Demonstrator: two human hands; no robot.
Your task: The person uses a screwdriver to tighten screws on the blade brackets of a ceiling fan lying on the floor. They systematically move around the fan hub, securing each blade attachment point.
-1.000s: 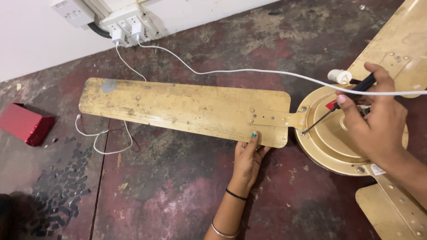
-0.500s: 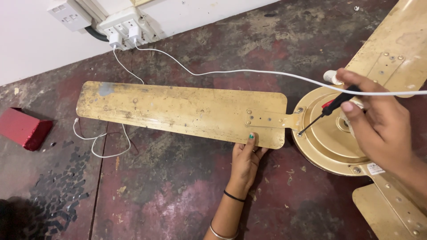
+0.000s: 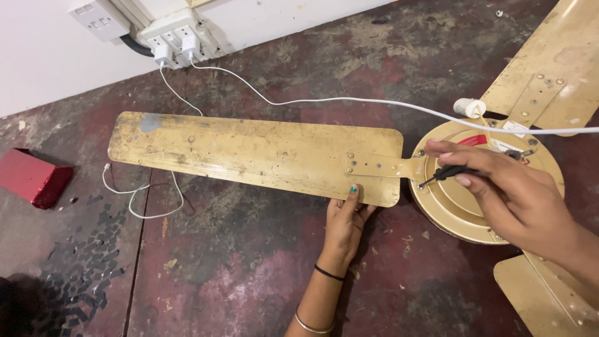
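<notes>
screwdriver point(image 3: 450, 173) lowered, blade point(image 3: 249, 153) between hands

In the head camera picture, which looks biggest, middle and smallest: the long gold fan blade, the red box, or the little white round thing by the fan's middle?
1. Long gold metal fan blade, held by the left hand: biggest by far.
2. Red box: middle.
3. Small white round cylinder: smallest.
</notes>
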